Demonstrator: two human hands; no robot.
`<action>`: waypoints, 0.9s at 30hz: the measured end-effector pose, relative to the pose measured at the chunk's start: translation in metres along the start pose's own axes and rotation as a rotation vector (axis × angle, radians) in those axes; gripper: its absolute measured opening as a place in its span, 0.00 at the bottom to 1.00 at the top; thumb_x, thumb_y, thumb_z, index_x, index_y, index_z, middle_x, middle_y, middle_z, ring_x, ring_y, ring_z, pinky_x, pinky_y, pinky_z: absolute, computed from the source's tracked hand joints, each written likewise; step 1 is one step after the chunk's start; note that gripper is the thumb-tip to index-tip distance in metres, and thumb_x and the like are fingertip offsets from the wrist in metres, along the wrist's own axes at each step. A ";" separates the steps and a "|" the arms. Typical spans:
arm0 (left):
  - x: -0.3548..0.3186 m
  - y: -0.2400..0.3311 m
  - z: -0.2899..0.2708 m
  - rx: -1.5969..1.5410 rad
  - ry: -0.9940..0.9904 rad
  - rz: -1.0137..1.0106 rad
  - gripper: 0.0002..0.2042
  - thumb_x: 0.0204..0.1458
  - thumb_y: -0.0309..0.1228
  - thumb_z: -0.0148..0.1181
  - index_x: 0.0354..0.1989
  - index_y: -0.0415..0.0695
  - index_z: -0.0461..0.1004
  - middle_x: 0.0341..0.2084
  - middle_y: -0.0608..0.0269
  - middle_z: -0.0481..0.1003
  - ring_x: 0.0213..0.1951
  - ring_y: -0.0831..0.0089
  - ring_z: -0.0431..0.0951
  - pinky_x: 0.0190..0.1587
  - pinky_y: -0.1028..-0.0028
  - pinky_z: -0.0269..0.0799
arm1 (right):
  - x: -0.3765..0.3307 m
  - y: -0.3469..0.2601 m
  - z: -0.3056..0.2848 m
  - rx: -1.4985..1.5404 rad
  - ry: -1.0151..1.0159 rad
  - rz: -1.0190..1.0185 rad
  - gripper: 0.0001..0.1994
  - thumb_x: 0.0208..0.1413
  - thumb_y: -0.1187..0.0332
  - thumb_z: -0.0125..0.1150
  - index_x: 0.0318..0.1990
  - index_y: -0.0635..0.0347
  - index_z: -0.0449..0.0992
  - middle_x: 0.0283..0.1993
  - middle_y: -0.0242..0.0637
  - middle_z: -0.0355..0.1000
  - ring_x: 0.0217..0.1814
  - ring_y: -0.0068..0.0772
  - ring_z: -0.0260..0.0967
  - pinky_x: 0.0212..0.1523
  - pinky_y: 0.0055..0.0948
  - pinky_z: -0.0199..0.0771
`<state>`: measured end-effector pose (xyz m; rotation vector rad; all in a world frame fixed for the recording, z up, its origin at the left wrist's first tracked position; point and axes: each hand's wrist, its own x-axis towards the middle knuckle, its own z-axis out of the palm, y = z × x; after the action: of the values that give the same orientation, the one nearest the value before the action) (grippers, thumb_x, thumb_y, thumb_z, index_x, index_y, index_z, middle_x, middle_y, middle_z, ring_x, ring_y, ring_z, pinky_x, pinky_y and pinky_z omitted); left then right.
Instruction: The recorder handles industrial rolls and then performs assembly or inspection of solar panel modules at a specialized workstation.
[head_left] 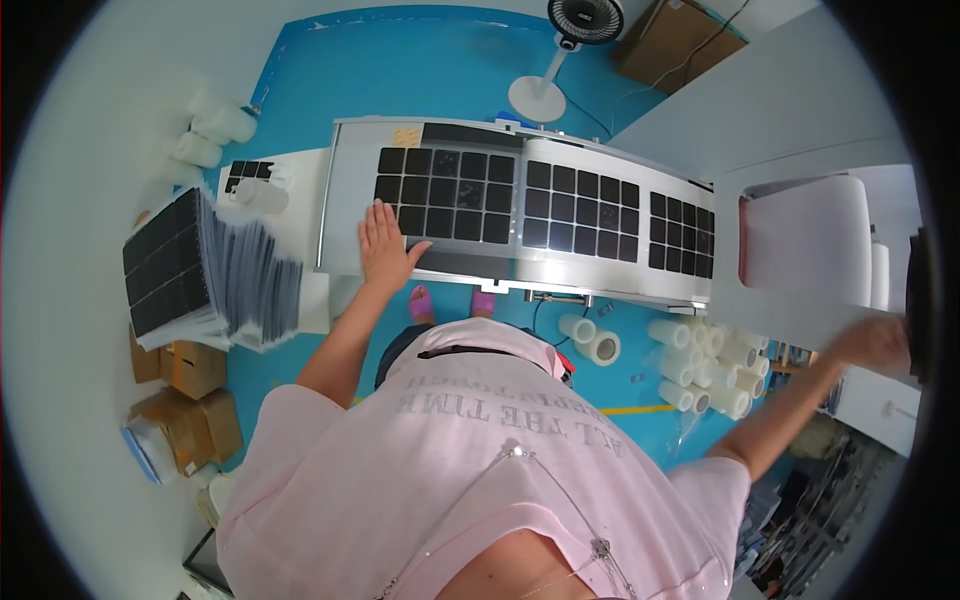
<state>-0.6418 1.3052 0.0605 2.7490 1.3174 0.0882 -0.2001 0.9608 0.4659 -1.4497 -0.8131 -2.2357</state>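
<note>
My left hand (385, 245) lies flat with its fingers spread at the left end of a long, pale machine bed (345, 200). Its fingertips touch the lower left corner of a sheet of black rounded squares (442, 195). Farther right along the bed lie a second such sheet (580, 210) and a third (682, 235), which reaches up to a big white cabinet-like housing (780, 130). Out at the far right, my right hand (872, 342) is smeared by motion beside a dark object (917, 305) cut off by the picture's rim. Whether it touches that object I cannot tell.
Left of the bed, a thick stack of black-squared sheets (170, 265) stands on a white table (315, 300), with cardboard boxes (195, 370) below. Rolls of film (705, 360) crowd the blue floor at right. A fan (540, 98) stands behind the bed.
</note>
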 end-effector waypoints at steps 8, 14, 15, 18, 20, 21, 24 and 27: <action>0.008 0.005 -0.003 -0.094 0.041 0.044 0.47 0.53 0.59 0.53 0.69 0.30 0.47 0.70 0.40 0.46 0.72 0.48 0.44 0.71 0.53 0.38 | -0.242 -0.357 -0.067 1.123 -1.307 0.445 0.32 0.53 0.74 0.59 0.66 0.64 0.57 0.70 0.53 0.54 0.73 0.55 0.50 0.71 0.42 0.50; -0.032 0.000 -0.025 -0.185 -0.025 0.205 0.36 0.52 0.51 0.58 0.62 0.34 0.62 0.66 0.45 0.57 0.69 0.51 0.53 0.69 0.55 0.47 | -0.221 -0.491 -0.095 1.411 -1.370 0.478 0.31 0.57 0.69 0.58 0.67 0.65 0.55 0.70 0.57 0.53 0.72 0.58 0.50 0.68 0.46 0.53; -0.039 -0.005 -0.034 -0.167 -0.020 0.159 0.36 0.52 0.51 0.58 0.62 0.34 0.62 0.66 0.45 0.57 0.69 0.51 0.53 0.69 0.55 0.47 | -0.230 -0.498 -0.101 1.351 -1.401 0.347 0.31 0.58 0.65 0.57 0.67 0.65 0.55 0.70 0.56 0.53 0.73 0.57 0.49 0.69 0.47 0.51; -0.051 -0.019 -0.088 -0.364 0.173 0.173 0.27 0.50 0.41 0.64 0.56 0.39 0.69 0.58 0.50 0.67 0.63 0.53 0.62 0.65 0.55 0.56 | -0.256 -0.501 -0.114 1.195 -1.433 0.023 0.32 0.61 0.55 0.54 0.68 0.62 0.56 0.72 0.51 0.52 0.74 0.53 0.47 0.71 0.48 0.47; -0.065 -0.039 -0.128 -0.449 0.376 -0.078 0.19 0.47 0.32 0.67 0.48 0.42 0.73 0.48 0.55 0.73 0.56 0.55 0.69 0.58 0.55 0.62 | -0.262 -0.499 -0.112 1.203 -1.439 -0.003 0.32 0.61 0.53 0.52 0.69 0.60 0.57 0.72 0.48 0.52 0.75 0.52 0.46 0.71 0.48 0.46; -0.071 -0.053 -0.154 -0.392 0.527 -0.124 0.16 0.46 0.32 0.67 0.44 0.43 0.75 0.45 0.56 0.74 0.52 0.56 0.71 0.54 0.56 0.65 | -0.261 -0.496 -0.111 1.207 -1.450 -0.014 0.32 0.61 0.52 0.52 0.69 0.59 0.56 0.72 0.47 0.52 0.75 0.52 0.46 0.71 0.48 0.46; -0.072 -0.103 -0.217 -0.168 0.949 -0.251 0.14 0.44 0.32 0.69 0.39 0.42 0.76 0.42 0.56 0.75 0.48 0.56 0.74 0.49 0.57 0.69 | -0.252 -0.496 -0.109 1.189 -1.427 -0.062 0.32 0.61 0.52 0.52 0.68 0.58 0.58 0.71 0.48 0.54 0.74 0.52 0.48 0.71 0.48 0.48; -0.075 -0.135 -0.243 0.090 0.874 -0.446 0.14 0.47 0.35 0.70 0.39 0.42 0.77 0.45 0.58 0.77 0.48 0.55 0.75 0.51 0.60 0.70 | -0.222 -0.504 -0.095 0.940 -1.585 -0.192 0.23 0.59 0.54 0.56 0.57 0.60 0.70 0.61 0.49 0.66 0.64 0.52 0.62 0.64 0.47 0.59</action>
<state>-0.8153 1.3449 0.2866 2.4480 2.1032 1.3276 -0.4649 1.2861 0.0969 -2.2882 -1.9963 -0.0680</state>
